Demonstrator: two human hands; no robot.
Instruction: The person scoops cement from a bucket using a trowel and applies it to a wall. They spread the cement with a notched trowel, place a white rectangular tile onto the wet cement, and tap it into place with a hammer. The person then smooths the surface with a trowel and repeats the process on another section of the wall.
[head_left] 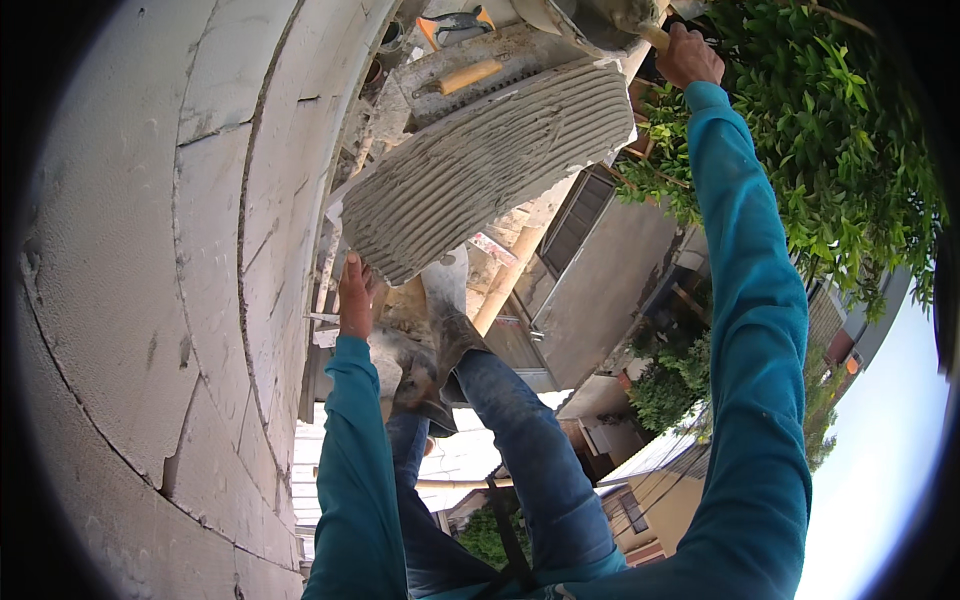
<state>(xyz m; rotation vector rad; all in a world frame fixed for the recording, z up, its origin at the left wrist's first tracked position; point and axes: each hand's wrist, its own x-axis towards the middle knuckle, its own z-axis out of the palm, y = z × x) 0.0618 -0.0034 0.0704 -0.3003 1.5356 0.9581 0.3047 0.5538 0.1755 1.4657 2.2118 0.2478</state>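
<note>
A slab (490, 165) lies tilted in front of me, its top coated in grey mortar combed into parallel ridges. My left hand (357, 295) grips its near left edge, with the thumb up and the other fingers partly hidden. Stretched out to the far right, my right hand (690, 57) is closed round the wooden handle of a trowel (655, 38). The trowel's head reaches into a mortar-smeared bucket (570, 22) at the top of the view. Just beyond the slab rests a notched trowel (470, 78) with a wooden handle.
A pale block wall (200, 220) rises close on my left. An orange-and-black handled tool (455, 24) lies at the far end. Wooden scaffold poles (520, 270) run beside my boots (455, 325), high above lower buildings. Leafy branches (830, 120) crowd the right side.
</note>
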